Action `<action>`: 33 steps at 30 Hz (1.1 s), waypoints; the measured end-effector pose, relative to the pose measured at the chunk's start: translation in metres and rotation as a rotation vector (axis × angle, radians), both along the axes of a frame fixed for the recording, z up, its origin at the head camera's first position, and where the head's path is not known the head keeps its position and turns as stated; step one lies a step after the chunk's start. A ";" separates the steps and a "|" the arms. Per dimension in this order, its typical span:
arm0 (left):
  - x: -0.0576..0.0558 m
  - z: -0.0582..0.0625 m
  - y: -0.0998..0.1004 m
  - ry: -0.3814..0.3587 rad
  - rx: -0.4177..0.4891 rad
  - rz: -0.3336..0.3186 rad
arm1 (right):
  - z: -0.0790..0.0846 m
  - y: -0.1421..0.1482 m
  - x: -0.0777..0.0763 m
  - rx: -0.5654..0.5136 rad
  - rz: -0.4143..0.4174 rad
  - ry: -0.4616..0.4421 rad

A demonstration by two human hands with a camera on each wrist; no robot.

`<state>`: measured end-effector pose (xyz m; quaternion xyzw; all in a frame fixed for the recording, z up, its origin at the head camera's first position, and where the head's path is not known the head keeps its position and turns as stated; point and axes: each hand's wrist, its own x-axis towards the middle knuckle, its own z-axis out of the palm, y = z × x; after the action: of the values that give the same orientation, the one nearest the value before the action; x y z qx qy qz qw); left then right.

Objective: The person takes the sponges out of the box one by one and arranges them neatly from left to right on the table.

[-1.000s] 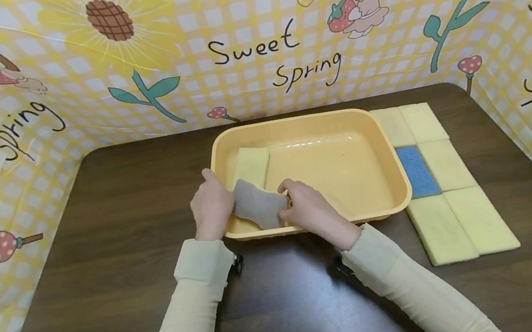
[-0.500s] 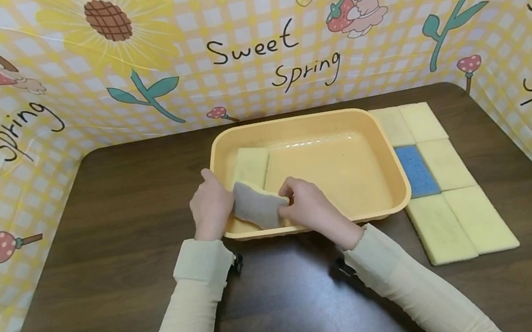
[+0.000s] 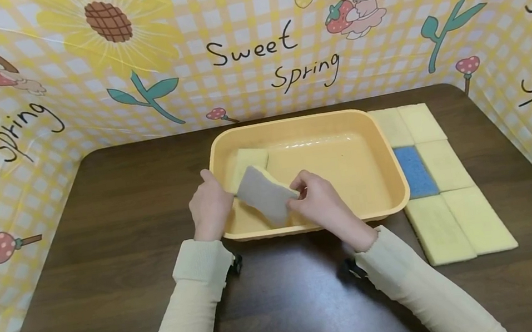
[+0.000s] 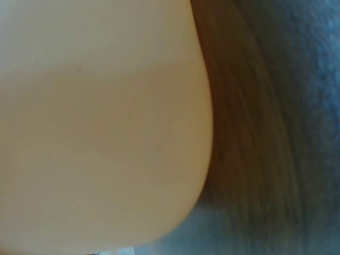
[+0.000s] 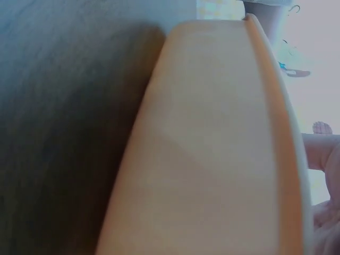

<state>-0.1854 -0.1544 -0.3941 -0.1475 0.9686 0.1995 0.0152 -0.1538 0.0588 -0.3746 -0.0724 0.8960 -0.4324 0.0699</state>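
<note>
A sponge [image 3: 267, 195], with a grey face and a pale yellow edge, tilts and bends over the left part of the yellow plastic basin [image 3: 350, 188]. My right hand [image 3: 318, 198] pinches its right end between thumb and fingers. In the right wrist view, part of the right hand [image 5: 326, 175] shows beyond the basin's rim. My left hand [image 3: 211, 207] grips the basin's left side at the rim, its fingertips mostly hidden. Another pale yellow sponge [image 3: 251, 159] lies inside the basin, partly covered by the held one. In the left wrist view, the basin's outer wall [image 4: 106, 149] fills most of the frame.
Right of the basin, several yellow sponges [image 3: 477, 219] lie edge to edge in two columns on the dark wooden table [image 3: 115, 208]. One sponge [image 3: 415, 171] among them has its blue face up. A yellow checked cloth [image 3: 244, 0] hangs around the table's back and sides.
My right hand has shifted slightly right and up with the grey-faced sponge, whose left end has come away from my left hand and risen. The left hand stays at the basin's rim.
</note>
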 end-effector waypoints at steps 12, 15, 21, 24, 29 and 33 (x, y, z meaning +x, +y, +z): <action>0.001 0.002 -0.001 -0.015 0.003 -0.005 | 0.020 0.059 0.002 -0.086 -0.158 -0.010; 0.002 0.003 -0.001 -0.012 0.000 -0.010 | 0.027 0.077 0.004 -0.067 -0.187 -0.009; 0.001 0.003 -0.002 -0.012 -0.003 -0.014 | 0.031 0.112 0.006 -0.020 -0.254 0.032; 0.001 0.003 -0.002 -0.005 -0.005 -0.014 | 0.034 0.128 0.006 -0.027 -0.286 0.041; 0.001 0.003 -0.002 0.003 -0.004 -0.018 | 0.038 0.154 0.009 -0.021 -0.357 0.036; 0.001 0.002 -0.002 0.003 -0.008 -0.015 | 0.038 0.175 0.010 -0.076 -0.403 0.018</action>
<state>-0.1841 -0.1560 -0.3925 -0.1402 0.9705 0.1957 0.0148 -0.1438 0.2338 -0.3364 0.1020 0.8761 -0.4703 -0.0290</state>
